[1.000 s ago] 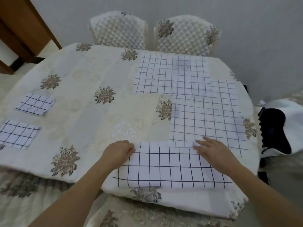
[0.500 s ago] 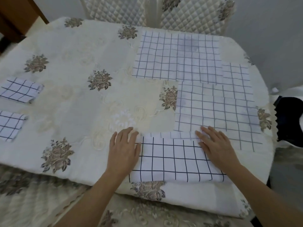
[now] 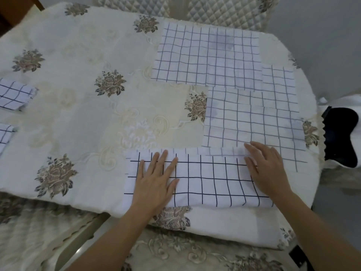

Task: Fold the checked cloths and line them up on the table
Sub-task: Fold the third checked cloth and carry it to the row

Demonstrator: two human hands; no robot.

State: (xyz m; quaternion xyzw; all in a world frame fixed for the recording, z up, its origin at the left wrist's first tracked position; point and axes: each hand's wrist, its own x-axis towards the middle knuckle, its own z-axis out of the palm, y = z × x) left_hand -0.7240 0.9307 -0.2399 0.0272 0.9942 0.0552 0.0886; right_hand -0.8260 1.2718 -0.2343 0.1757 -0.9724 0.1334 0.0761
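A white cloth with dark checks [image 3: 207, 180] lies folded into a long strip at the table's near edge. My left hand [image 3: 156, 180] presses flat on its left part, fingers straight. My right hand [image 3: 267, 169] lies flat on its right end. Behind the strip, an unfolded checked cloth [image 3: 252, 122] is spread out, and another one [image 3: 207, 57] lies further back. Two small folded checked cloths sit at the left edge, one [image 3: 13, 94] above the other [image 3: 4, 133].
The table [image 3: 78, 114] wears a cream cover with brown flower prints. Two quilted chair backs [image 3: 224, 10] stand behind it. A black and white object [image 3: 340, 135] lies off the table's right side. A chair seat is below the near edge.
My left hand has slid from the strip's left end onto the cloth and flattened out. My right hand stayed on the right end. The camera tilted down and closer.
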